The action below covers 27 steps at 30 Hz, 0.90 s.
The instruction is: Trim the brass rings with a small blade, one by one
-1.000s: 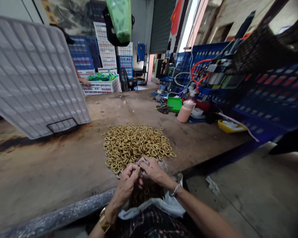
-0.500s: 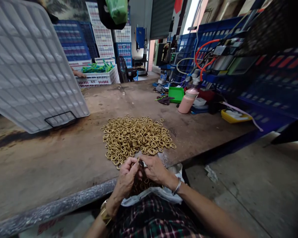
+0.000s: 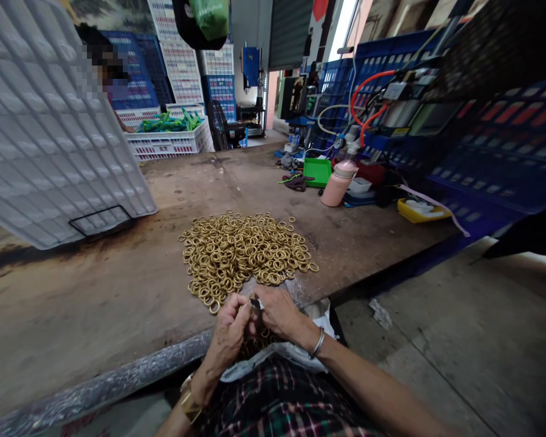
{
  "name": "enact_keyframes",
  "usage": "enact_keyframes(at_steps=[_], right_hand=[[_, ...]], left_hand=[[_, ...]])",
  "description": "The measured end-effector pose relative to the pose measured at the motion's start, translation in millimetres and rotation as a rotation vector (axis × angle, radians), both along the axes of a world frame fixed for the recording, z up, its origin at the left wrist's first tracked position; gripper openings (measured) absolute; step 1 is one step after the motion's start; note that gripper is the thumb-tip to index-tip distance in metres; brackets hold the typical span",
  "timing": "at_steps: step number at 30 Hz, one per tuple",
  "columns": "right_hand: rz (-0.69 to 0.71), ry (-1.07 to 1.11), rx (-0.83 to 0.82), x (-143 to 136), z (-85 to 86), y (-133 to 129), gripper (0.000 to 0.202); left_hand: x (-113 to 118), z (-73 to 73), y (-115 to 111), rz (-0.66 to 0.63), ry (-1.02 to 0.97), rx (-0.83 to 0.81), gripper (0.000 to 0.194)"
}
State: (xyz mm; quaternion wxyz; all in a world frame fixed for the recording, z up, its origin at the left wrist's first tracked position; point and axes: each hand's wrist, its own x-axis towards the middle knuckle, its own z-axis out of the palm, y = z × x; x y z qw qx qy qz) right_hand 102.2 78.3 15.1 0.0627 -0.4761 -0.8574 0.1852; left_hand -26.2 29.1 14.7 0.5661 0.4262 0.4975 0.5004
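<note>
My left hand (image 3: 231,325) is closed in a pinch, with what looks like one brass-coloured ring between thumb and finger. Against its fingertips, my right hand (image 3: 279,312) is closed around a small dark thing that is mostly hidden by the fingers. Just beyond both hands a pile of brass-coloured rings (image 3: 246,246) lies on the wooden table (image 3: 118,297). Below my hands, more rings (image 3: 255,345) sit in a white bag (image 3: 289,351) held open at the table edge, over my lap.
A white plastic crate (image 3: 68,139) stands tilted on the left. At the right are a pink bottle (image 3: 337,185), a green tray (image 3: 317,172) and a yellow tray (image 3: 421,211). Another person's arm (image 3: 126,128) shows beside a crate of green pieces (image 3: 168,145) at the back.
The view has shifted slightly, and the other person's head now shows beside the tilted crate. My hands stay together in the same place, with only small finger movement.
</note>
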Motion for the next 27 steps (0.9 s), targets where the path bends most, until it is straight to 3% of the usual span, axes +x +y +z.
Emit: enact_keyframes(at_steps=[4,7,10,15,22,27], right_hand=[[-0.136,-0.059,-0.005,12.3,-10.1,11.3,0.023],[-0.242,-0.042,0.030,29.2,-16.7,21.6,0.027],[-0.252,0.018,0.078,38.0,-22.3,24.8,0.025],[-0.281,-0.064,0.116,31.7,-32.1,22.7,0.022],[-0.256,0.019,0.124,34.1,-36.2,29.3,0.027],[-0.246,0.277,0.066,32.0,-33.2,32.7,0.019]], left_hand=[[4.6,2.6,-8.7,-0.121,-0.072,-0.081,0.032],[8.2,3.4,-11.8,-0.199,-0.259,-0.155,0.031],[8.5,-1.9,-7.4,-0.127,-0.447,-0.234,0.029],[3.9,-12.8,0.2,0.082,-0.523,-0.313,0.031],[-2.4,-15.3,0.9,0.087,-0.562,-0.315,0.026],[-6.5,-14.4,2.5,0.055,-0.688,-0.402,0.025]])
